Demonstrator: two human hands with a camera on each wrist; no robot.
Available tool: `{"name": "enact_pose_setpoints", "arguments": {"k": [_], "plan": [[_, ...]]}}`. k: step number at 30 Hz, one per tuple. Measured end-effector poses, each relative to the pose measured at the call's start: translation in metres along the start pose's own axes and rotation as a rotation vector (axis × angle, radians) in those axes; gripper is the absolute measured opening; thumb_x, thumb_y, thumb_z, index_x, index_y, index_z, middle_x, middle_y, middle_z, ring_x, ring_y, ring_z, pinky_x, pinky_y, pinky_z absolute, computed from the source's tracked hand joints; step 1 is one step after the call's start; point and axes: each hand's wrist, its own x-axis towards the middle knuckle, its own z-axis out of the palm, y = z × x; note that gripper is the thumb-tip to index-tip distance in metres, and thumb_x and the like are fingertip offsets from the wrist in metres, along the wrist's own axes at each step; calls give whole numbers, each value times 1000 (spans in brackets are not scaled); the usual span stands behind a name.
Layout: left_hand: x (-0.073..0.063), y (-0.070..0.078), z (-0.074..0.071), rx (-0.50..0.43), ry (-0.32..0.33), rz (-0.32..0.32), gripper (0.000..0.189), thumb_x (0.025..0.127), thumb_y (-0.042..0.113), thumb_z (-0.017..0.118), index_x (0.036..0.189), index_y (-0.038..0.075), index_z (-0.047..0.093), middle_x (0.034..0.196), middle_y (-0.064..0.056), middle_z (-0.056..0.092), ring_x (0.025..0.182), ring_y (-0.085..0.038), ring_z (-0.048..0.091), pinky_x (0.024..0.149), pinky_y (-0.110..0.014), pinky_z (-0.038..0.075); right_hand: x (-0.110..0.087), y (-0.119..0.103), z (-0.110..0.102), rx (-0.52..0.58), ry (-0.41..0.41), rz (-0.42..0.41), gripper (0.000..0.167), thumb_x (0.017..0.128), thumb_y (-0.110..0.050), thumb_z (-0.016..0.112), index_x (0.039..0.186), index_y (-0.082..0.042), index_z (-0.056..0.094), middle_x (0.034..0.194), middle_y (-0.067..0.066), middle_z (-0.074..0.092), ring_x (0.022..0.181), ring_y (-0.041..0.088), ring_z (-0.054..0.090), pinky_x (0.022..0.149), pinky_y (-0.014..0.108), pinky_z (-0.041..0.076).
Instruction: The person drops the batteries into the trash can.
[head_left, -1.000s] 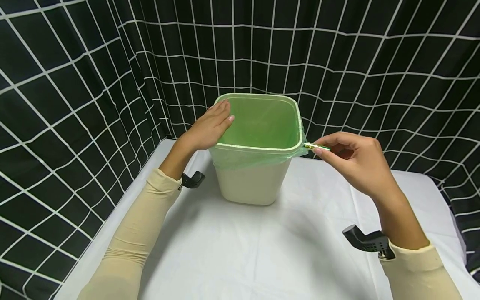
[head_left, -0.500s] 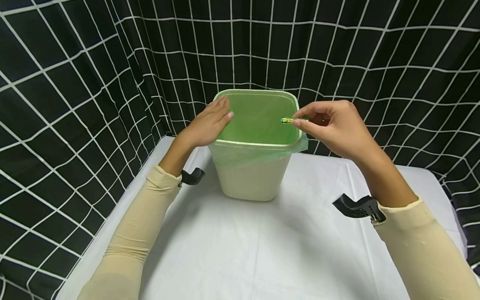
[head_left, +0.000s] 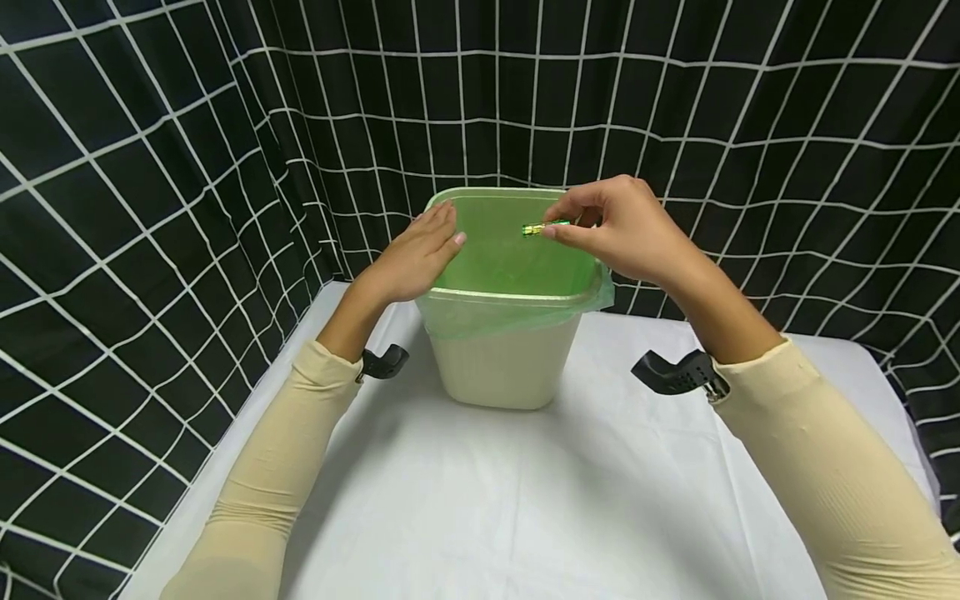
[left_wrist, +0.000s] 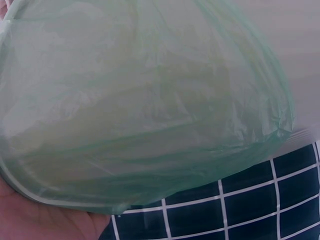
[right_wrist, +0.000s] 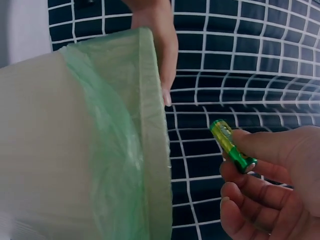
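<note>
A cream trash bin [head_left: 498, 371] stands upright on the white cloth, with a thin green bag [head_left: 517, 317] lining it and folded over its rim. My left hand [head_left: 415, 257] rests on the bin's left rim, its fingers straight. Between thumb and fingertips my right hand [head_left: 618, 229] pinches a green and yellow battery [head_left: 545, 227], held above the bin's opening toward the right side. The right wrist view shows the battery [right_wrist: 232, 146] tilted, with one metal end visible. In the left wrist view, the bag [left_wrist: 150, 100] covers the bin's side, and part of the left hand [left_wrist: 50, 220] shows below the rim.
A white cloth [head_left: 480, 492] covers the table under the bin. Black curtains [head_left: 525, 92] with a white grid hang behind and on the left. Black wrist cameras sit at both cuffs, the right one [head_left: 675, 372] in front of the forearm.
My right hand has carried the battery from beside the bin's right rim, up and leftward, to above the opening. The left hand has stayed on the rim.
</note>
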Motion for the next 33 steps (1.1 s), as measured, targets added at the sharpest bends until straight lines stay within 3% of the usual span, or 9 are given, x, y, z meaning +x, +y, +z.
{"name": "enact_pose_setpoints", "arguments": {"k": [14,18,33], "plan": [[-2,-2,0,1,-4,-14,62,113,38,18,159,-3,10,169,-16,4,156,-27,-2,125,-30,-4,37,18,21,-71,-114,-5,13,91,-17,78,101,-8,81,89,5,77,69,17,59,60,26,43],[-2,-3,0,3,-5,-11,62,113,37,18,159,-4,11,168,-16,3,156,-27,-2,125,-31,-4,42,24,29,-101,-129,-21,13,90,-16,79,99,-7,81,92,6,77,77,18,63,65,29,46],[2,-3,1,22,-10,-6,62,113,37,19,159,-4,12,168,-17,4,156,-27,-2,125,-30,-4,50,30,42,-193,-152,-45,8,89,-13,79,92,-6,80,79,6,74,73,20,66,66,33,49]]}}
